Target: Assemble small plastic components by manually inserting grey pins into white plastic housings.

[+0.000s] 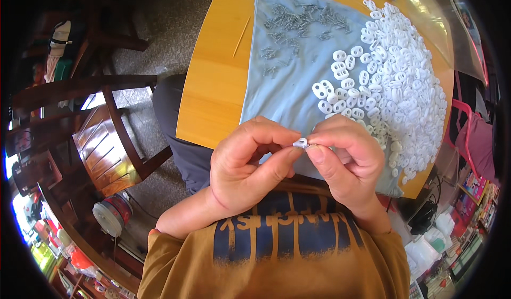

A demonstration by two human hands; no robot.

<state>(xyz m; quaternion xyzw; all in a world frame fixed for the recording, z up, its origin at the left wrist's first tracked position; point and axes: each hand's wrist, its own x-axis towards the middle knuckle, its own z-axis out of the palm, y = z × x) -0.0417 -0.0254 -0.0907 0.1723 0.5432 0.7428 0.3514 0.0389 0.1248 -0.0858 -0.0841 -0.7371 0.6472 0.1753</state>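
Note:
In front of my chest, my left hand (247, 163) pinches a small white plastic two-holed cord-lock piece (301, 143) between thumb and forefinger. My right hand (348, 160) closes on the same piece from the other side, thumb and forefinger at its end. Whether a smaller part is between the right fingertips cannot be made out. Just beyond my hands a pale blue cloth (277, 96) covers part of the table. On its right lies a large heap of matching white two-holed pieces (404, 80); small metal springs (301, 19) are scattered at its far end.
The yellow wooden table (210, 86) holds a thin wooden stick (241, 37) left of the cloth. A dark wooden chair (106, 144) stands at the left, with a white bucket-like container (110, 217) near it. A pink-framed chair (471, 139) is at the right.

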